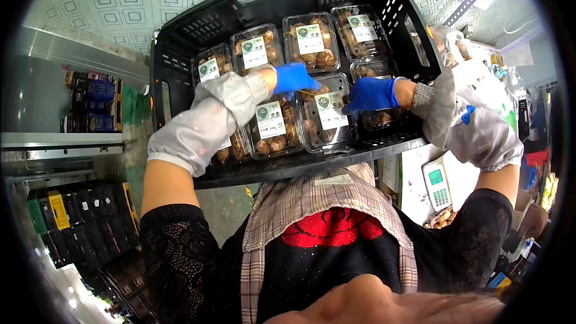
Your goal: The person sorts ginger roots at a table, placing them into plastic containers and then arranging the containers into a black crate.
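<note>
Both my hands wear blue gloves and are inside a black plastic crate (288, 179). Between them lies a labelled clear plastic box (310, 135) of brown, knobbly produce that looks like small taro, with a thin yellow band near its far end. At that far end, the fingers of my left hand (294, 78) touch the box; whether they grip it is hidden. My right hand (371, 94) has its fingers curled on the box's right edge. Another labelled box (288, 128) sits directly left of it. Under my right hand is a partly covered box (380, 119).
More filled boxes (310, 42) line the crate's far side. To the right, a digital scale (436, 184) stands on a white surface beside loose produce (443, 218). Stacked dark crates (85, 216) stand at the left. A tiled wall (135, 0) rises behind the crate.
</note>
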A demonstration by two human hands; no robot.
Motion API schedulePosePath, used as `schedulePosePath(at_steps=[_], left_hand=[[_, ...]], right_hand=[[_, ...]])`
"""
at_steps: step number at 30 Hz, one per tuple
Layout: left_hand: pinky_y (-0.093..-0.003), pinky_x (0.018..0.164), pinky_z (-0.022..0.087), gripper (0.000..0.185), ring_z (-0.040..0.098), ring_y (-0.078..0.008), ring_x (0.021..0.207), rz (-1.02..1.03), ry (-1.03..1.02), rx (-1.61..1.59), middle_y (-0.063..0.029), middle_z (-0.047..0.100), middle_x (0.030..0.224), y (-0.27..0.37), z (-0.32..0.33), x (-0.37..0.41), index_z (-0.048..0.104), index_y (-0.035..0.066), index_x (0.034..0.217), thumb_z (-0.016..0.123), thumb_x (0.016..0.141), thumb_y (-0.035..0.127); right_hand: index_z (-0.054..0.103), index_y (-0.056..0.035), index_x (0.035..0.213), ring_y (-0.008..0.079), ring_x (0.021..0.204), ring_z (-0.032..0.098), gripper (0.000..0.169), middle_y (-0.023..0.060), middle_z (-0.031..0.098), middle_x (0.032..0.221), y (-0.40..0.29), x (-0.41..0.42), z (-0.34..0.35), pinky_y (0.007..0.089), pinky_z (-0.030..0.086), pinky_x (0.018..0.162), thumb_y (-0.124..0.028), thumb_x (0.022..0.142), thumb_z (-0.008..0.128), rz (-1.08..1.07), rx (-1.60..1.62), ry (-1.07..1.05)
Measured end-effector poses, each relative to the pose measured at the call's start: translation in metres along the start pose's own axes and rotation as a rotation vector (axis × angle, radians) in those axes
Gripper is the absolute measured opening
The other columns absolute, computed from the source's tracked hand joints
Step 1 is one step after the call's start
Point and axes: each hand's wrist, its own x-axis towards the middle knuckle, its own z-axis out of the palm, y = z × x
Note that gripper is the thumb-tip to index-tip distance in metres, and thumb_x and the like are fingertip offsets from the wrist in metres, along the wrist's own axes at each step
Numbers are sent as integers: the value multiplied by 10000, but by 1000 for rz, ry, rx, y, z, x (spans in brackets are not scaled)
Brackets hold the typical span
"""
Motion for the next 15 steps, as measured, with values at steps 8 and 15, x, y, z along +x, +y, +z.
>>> schedulePosePath(at_steps=[8, 15], left_hand=[[-297, 607, 494, 463, 578, -156, 747, 173, 310, -246, -96, 594, 890, -15, 17, -38, 559, -25, 1058, 791, 775, 260], [-344, 826, 499, 542, 614, -228, 934, 286, 299, 24, -139, 631, 991, -12, 18, -61, 607, -5, 1055, 834, 717, 352]], right_hand=[[708, -30, 898, 154, 779, 638, 333, 63, 691, 844, 25, -9, 16, 289, 482, 664, -347, 910, 607, 241, 582, 160], [652, -56, 996, 120, 602, 597, 209, 51, 665, 809, 33, -9, 36, 271, 441, 464, -239, 919, 588, 57, 305, 390]])
